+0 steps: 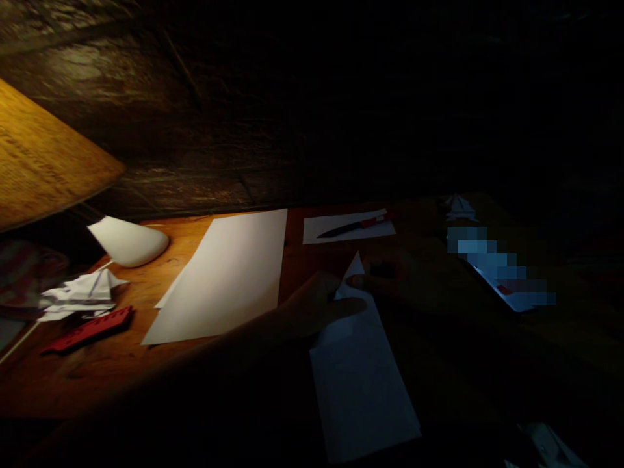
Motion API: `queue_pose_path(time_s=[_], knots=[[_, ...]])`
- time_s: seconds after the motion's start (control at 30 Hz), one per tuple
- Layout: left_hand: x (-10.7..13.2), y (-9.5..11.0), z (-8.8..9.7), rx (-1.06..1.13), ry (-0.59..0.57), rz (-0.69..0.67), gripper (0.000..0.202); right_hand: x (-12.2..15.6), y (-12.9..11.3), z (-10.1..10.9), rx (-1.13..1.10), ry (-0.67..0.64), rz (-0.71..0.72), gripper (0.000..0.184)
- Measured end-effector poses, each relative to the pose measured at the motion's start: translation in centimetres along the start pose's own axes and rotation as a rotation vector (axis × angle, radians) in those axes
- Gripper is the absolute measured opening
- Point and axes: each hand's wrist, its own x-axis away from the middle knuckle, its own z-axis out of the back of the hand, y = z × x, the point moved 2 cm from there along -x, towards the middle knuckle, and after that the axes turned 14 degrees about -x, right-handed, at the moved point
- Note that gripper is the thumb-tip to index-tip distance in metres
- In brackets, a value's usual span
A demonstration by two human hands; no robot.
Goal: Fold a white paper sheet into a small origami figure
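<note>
A sheet of white paper (363, 390), folded to a point at its far end, lies in dim light before me. Across its upper part rests my left hand (324, 302), the thumb stretched over the paper and the other fingers curled at its left edge. Close to the pointed tip, my right hand (392, 273) is closed, with a fingertip on the paper's right edge. Deep shadow hides most of the right hand's fingers. Just beyond the tip, a knife (344, 228) with a dark blade lies on a smaller piece of paper (312, 229).
White sheets (234, 279) lie left of my hands. Farther left are a lamp (131, 244), a crumpled folded paper (85, 292) and a red slotted object (92, 328). Rightward, a lit phone (517, 300) sits near a small folded paper (459, 207). A wall stands behind the wooden table.
</note>
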Motion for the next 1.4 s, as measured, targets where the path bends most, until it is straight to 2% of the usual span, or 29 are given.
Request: queue_pose_path(time_s=[0.4,0.53,0.83,0.97,1.1,1.13,1.2,1.27,1.3,1.33,1.4], knots=[[-0.1,0.0,0.2,-0.037,0.018,-0.043,0.037,-0.1,0.1,0.2,0.094,-0.001,0.011,0.033],[-0.2,-0.1,0.2,-0.054,0.005,-0.024,0.038,-0.1,0.2,0.2,0.076,0.002,-0.015,0.035],[-0.2,-0.1,0.3,-0.070,-0.005,0.014,0.038,0.0,0.0,0.1,0.060,-0.013,0.026,0.033],[-0.2,0.0,0.3,-0.053,-0.005,0.006,0.037,-0.2,0.4,0.2,0.028,0.013,0.020,0.034],[-0.4,0.0,0.1,-0.076,0.039,0.000,0.036,-0.3,0.1,0.5,0.092,0.049,0.051,0.033],[-0.4,0.0,0.1,-0.097,0.087,-0.029,0.034,-0.4,0.0,0.6,0.119,0.061,0.063,0.031],[-0.2,0.1,0.4,-0.198,0.283,-0.151,0.035,-0.4,-0.3,1.0,0.186,0.101,0.085,0.030],[0.2,0.5,0.9,-0.387,0.518,-0.347,0.050,-0.6,-0.2,1.3,0.245,0.141,0.092,0.032],[0.5,0.7,1.1,-0.498,0.596,-0.453,0.053,-0.7,0.0,1.5,0.282,0.154,0.093,0.034],[0.8,0.8,1.2,-0.613,0.622,-0.560,0.052,-0.8,0.2,1.7,0.329,0.160,0.096,0.037],[1.1,1.1,1.1,-0.829,0.504,-0.750,0.044,-1.0,0.7,2.0,0.437,0.157,0.098,0.040]])
